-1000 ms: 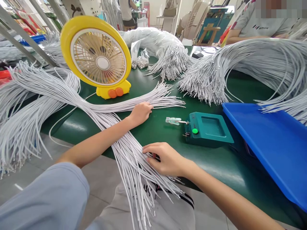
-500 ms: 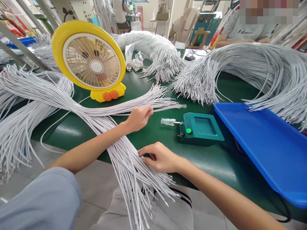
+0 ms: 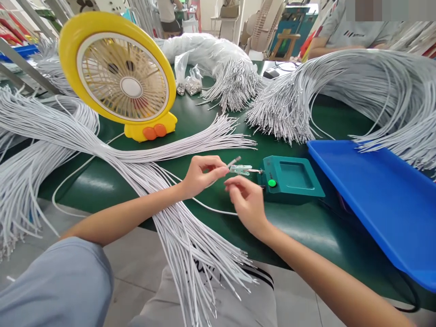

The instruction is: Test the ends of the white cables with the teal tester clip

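My left hand [image 3: 200, 175] pinches one end of a single white cable [image 3: 233, 162], its tip raised just left of the pale clip [image 3: 241, 170] that sticks out of the small teal tester box [image 3: 289, 177]. My right hand [image 3: 247, 202] hovers below the clip, fingers pinched on what looks like the cable's other end; the cable loops across the green mat [image 3: 211, 209] between my hands. A large bundle of white cables [image 3: 143, 159] lies across the table under my left arm and hangs over the front edge.
A yellow desk fan [image 3: 119, 77] stands at the back left. A blue tray [image 3: 374, 190] lies to the right of the box. More cable bundles [image 3: 340, 91] fill the back and right. Another person [image 3: 344, 32] sits across the table.
My left hand pulled one cable out of the bundle and brought its end to the clip. My right hand left the bundle at the table edge and moved up beside the clip.
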{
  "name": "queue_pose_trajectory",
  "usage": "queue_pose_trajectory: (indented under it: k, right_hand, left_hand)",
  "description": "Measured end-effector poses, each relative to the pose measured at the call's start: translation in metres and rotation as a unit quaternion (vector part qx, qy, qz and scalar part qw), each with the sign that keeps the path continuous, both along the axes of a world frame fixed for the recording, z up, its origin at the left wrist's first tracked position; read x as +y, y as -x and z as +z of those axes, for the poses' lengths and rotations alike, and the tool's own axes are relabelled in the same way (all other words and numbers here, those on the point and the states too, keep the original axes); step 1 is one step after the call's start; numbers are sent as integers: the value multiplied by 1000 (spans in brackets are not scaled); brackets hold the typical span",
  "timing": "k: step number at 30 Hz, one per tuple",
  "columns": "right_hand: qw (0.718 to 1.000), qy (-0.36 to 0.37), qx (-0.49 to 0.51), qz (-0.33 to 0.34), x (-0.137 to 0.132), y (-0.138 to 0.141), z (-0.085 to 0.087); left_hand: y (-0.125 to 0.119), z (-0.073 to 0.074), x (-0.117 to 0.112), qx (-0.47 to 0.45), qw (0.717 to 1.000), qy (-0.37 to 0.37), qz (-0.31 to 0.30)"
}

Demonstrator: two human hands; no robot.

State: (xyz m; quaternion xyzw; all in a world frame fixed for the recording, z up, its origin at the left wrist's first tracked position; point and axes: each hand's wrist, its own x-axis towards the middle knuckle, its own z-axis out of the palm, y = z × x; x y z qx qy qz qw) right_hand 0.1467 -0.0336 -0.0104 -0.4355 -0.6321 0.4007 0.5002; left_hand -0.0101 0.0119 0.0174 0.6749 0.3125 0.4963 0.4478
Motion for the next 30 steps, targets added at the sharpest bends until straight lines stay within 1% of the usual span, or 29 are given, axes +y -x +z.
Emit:
queue_pose_trajectory:
  k: [1, 2, 4, 6, 9, 12, 14, 18, 21, 25, 27, 30]
  right_hand:
    - [999, 17, 33, -28, 3, -2, 2]
    - [997, 28, 57, -38, 7, -5, 3]
    - [996, 34, 77, -29, 12, -8, 6]
    - [997, 28, 75, -14, 14, -10, 8]
    - [996, 5, 86, -10, 15, -10, 10]
    - [996, -18, 90, 8, 14, -11, 11]
    - [997, -30, 72, 4, 13, -11, 10]
    - [996, -42, 33, -64, 14, -11, 8]
    - [991, -87, 8, -102, 15, -11, 4]
    - [981, -151, -39, -114, 16, -12, 2]
    - [978, -164, -52, -115, 16, -13, 1]
    - [978, -162, -51, -117, 17, -13, 1]
  left_hand:
    - [1, -1, 3, -4, 1000, 16, 6]
    - [2, -3, 5, -8, 999, 37, -1]
    - [2, -6, 7, -15, 995, 88, -42]
    - [0, -7, 6, -15, 988, 129, -79]
    - [-2, -8, 3, -13, 982, 152, -115]
    - [-4, -7, 1, -24, 976, 166, -137]
    - [-4, -7, 0, -27, 973, 179, -141]
    - [-5, -9, 0, -22, 972, 193, -135]
    - [-4, -10, 1, -11, 968, 207, -143]
    - [-3, -9, 1, -4, 960, 234, -154]
    - [-4, -8, 1, -6, 958, 241, -154]
    - [-4, -6, 1, -13, 957, 247, -152]
